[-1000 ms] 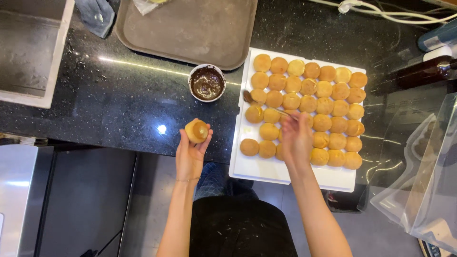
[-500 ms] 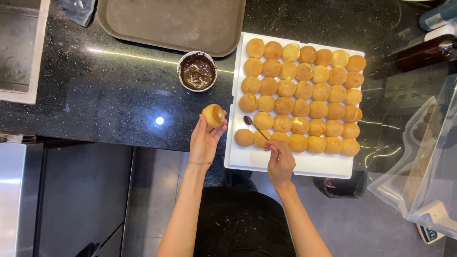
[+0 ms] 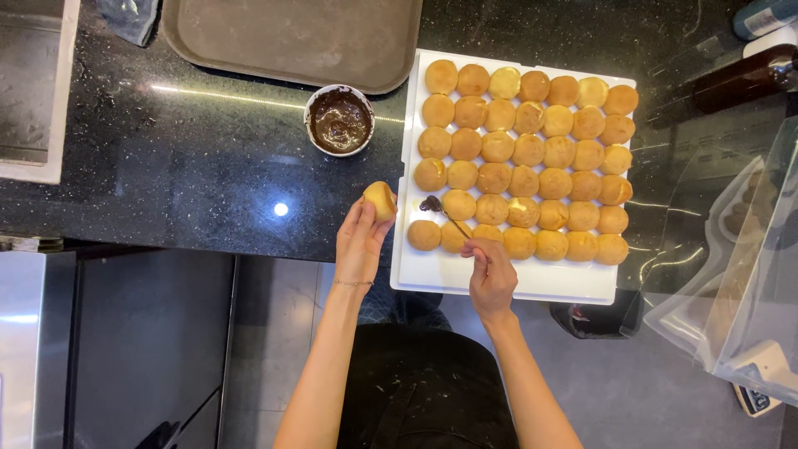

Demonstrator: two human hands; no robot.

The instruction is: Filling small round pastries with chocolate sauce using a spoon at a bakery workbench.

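Note:
My left hand (image 3: pixel 360 241) holds a small golden bun (image 3: pixel 381 199) at the edge of the black counter, just left of the white tray (image 3: pixel 416 270). My right hand (image 3: pixel 490 278) grips a spoon (image 3: pixel 440 212) whose bowl carries dark chocolate spread and hovers over the tray's left side, beside the buns. Several rows of golden buns (image 3: pixel 532 154) fill the tray. A small white bowl of chocolate spread (image 3: pixel 339 120) stands on the counter to the tray's upper left.
A brown tray (image 3: pixel 291 37) lies at the back of the black counter (image 3: pixel 166 175). Dark bottles (image 3: pixel 740 79) lie at the far right. A clear plastic container (image 3: pixel 740 274) stands at the right edge. A steel sink (image 3: pixel 33 83) is at the left.
My right hand drew back from among the buns toward the tray's near edge, with the spoon now showing. My left hand moved the held bun right, closer to the tray.

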